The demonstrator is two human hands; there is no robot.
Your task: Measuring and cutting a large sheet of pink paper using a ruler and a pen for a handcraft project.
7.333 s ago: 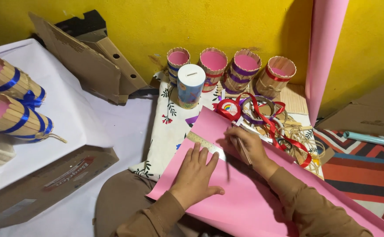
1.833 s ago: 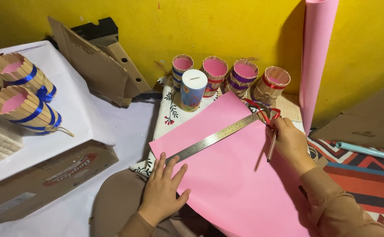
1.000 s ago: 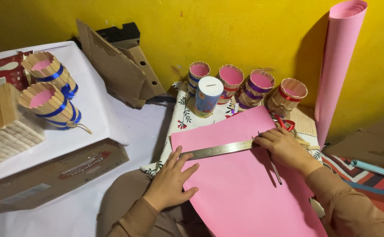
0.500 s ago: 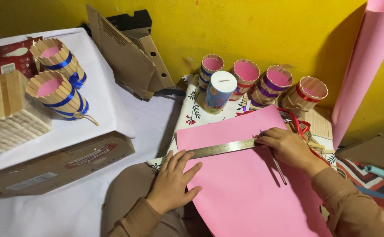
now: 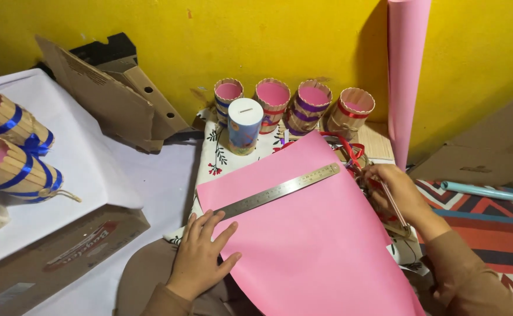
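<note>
Pink paper (image 5: 309,234) lay spread over the patterned cloth (image 5: 212,155), its upper corner pointing toward the yellow wall and its lower part running off the bottom of the view. Across its upper part a steel ruler (image 5: 277,191) lay at a slant, rising from left to right. The left hand (image 5: 202,253) rested flat at the sheet's left edge, fingers spread wide, fingertips just beside the ruler's lower end, holding nothing. The right hand (image 5: 398,193) sat at the sheet's right edge near the ruler's upper end, fingers curled around a thin pen (image 5: 394,205) that pointed down toward the wrist. Behind the sheet, along the wall, stood four stick cups (image 5: 294,102) with pink lining, and in front of them a white-topped tin (image 5: 245,124). A roll of pink paper (image 5: 406,76) leaned upright against the wall at the right. Red ribbon (image 5: 347,146) lay tangled just past the sheet's top corner. At the far left two stick baskets (image 5: 10,149) with blue ribbon sat on a white box, with brown cardboard (image 5: 107,99) propped behind.
</note>
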